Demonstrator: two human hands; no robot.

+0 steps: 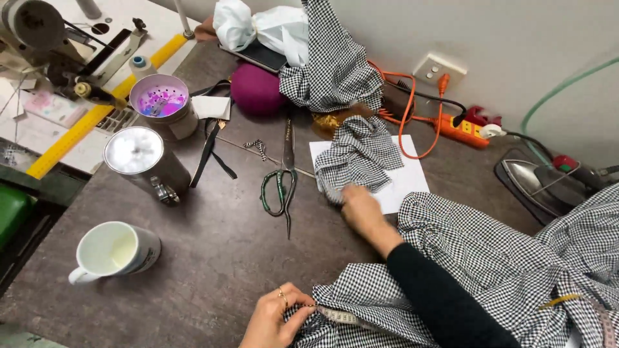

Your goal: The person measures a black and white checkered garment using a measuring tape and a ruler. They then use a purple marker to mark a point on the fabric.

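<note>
My left hand [274,317], a ring on one finger, pinches the edge of a black-and-white checked garment [490,258] at the table's near edge, together with the end of a measuring tape [342,317] that lies on the cloth. My right hand [362,211], in a black sleeve, reaches forward and grips a smaller crumpled piece of checked fabric [358,154] that rests on a white sheet of paper [403,180]. Scissors [284,180] with dark green handles lie just left of that hand.
A white mug [116,252], two metal tins [145,158], a purple pincushion [256,89] and a sewing machine [45,45] with a yellow ruler [90,117] stand on the left. More checked cloth [332,64], an orange power strip [461,129] and an iron [548,180] lie at the back right.
</note>
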